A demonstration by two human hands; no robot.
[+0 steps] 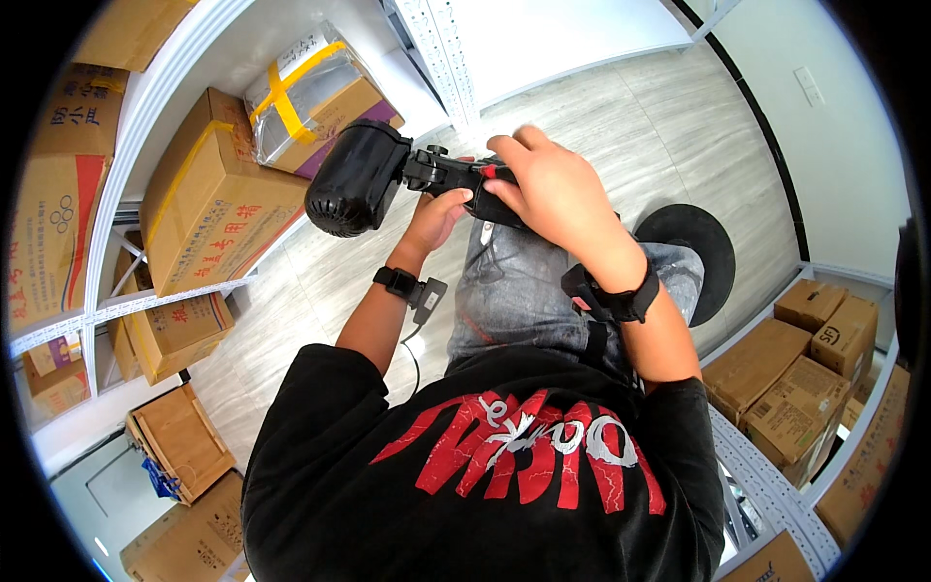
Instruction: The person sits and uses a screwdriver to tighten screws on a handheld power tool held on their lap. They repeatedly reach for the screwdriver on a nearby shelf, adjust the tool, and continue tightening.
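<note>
A black device (351, 179) with a rounded head, a hinged joint with a knob, and a long handle lies across the view above my lap. My left hand (433, 216) grips the handle from below, with the thumb along its near side. My right hand (551, 189) is closed over the handle's right end, its fingertips and thumb at a small red part (490, 172); what lies under that hand is hidden. Both wrists wear black bands, and a small grey box with a cable hangs by the left one.
White shelving with taped cardboard boxes (218, 233) runs along the left, more boxes (752, 373) fill a rack at the lower right. A white shelf (572, 34) is at the top. A round black disc (716, 276) sits by my right leg on the tiled floor (679, 136).
</note>
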